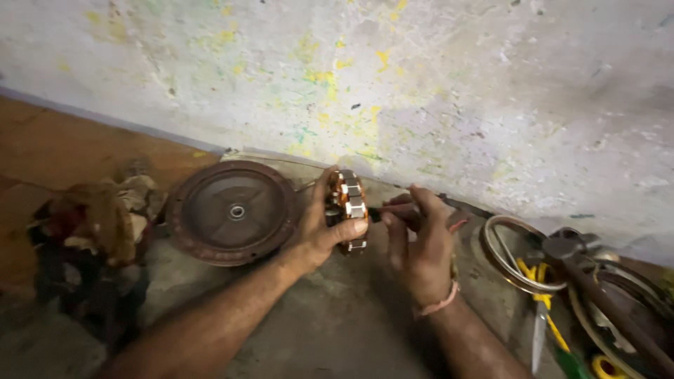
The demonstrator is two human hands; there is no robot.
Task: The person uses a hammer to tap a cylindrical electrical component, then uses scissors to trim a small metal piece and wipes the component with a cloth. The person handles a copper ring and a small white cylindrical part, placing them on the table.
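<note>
Fingers (349, 228) of the left hand (319, 228) wrap tight around a round motor core (349, 203) with orange wire coils and shiny metal teeth, holding it up on its edge just above the floor (330, 323). Right next to it, the right hand (421, 242) pinches a thin dark tool (386, 210), and the tip of the tool touches the side of the core. A pink band sits on the right wrist. On the left, close to the core, a big rusty round cover (232, 210) leans near the wall (421, 91). Further left lies a heap of dirty rags (98, 224). Over on the right are a metal ring (516, 256), some yellow wires (540, 288) and a pair of pliers (597, 288), well apart from the hands.
</note>
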